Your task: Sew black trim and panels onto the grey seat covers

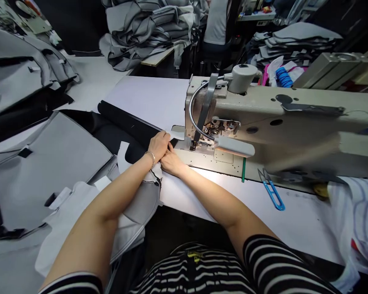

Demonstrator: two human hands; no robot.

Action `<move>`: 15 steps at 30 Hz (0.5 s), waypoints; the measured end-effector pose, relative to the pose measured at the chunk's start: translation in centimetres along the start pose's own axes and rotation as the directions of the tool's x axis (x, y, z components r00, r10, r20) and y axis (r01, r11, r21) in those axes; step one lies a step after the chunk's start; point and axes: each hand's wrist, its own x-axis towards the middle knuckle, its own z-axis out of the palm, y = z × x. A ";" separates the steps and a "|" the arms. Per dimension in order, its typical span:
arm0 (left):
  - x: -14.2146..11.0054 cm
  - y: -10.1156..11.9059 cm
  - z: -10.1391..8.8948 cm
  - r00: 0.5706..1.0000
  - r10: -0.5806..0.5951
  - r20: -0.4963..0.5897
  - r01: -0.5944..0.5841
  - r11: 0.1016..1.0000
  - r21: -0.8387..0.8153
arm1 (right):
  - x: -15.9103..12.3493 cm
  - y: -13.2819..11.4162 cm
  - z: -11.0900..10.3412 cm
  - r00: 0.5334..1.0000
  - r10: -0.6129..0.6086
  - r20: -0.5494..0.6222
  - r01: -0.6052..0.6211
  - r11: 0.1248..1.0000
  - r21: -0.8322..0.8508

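Close together, just left of the sewing machine's (199,110) needle and presser foot (193,143), both my hands work at the edge of a black and grey fabric piece (122,126). My left hand (159,145), with a bracelet at the wrist, is closed on the fabric from above. Below it, my right hand (172,162) pinches the same edge, its fingertips partly hidden. A small white flap (176,134) shows beyond the fingers. The grey side of the fabric (70,147) spreads across the table to the left and hangs over the front edge.
Blue thread snips (271,190) and a green stick (243,169) lie right of the needle. A lamp (234,146) on a bendy metal neck reaches over the machine bed. White striped cloth (355,216) lies at right. Grey fabric piles (150,28) stand behind.
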 end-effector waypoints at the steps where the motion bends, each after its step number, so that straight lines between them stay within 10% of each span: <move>1: 0.1 -0.4 0.4 0.999 0.028 0.015 -0.028 0.999 -0.020 | 0.1 0.1 0.1 1.000 -0.012 -0.004 0.012 1.000 -0.012; 10: 0.8 -2.8 3.4 0.956 0.242 -0.165 -0.264 0.956 -0.129 | 0.4 0.6 0.4 0.997 -0.080 0.007 0.080 0.997 -0.023; 15: 2.2 -3.4 3.7 0.941 0.333 -0.062 -0.339 0.922 -0.189 | 0.3 0.5 -0.2 0.997 -0.077 0.020 0.077 0.997 -0.002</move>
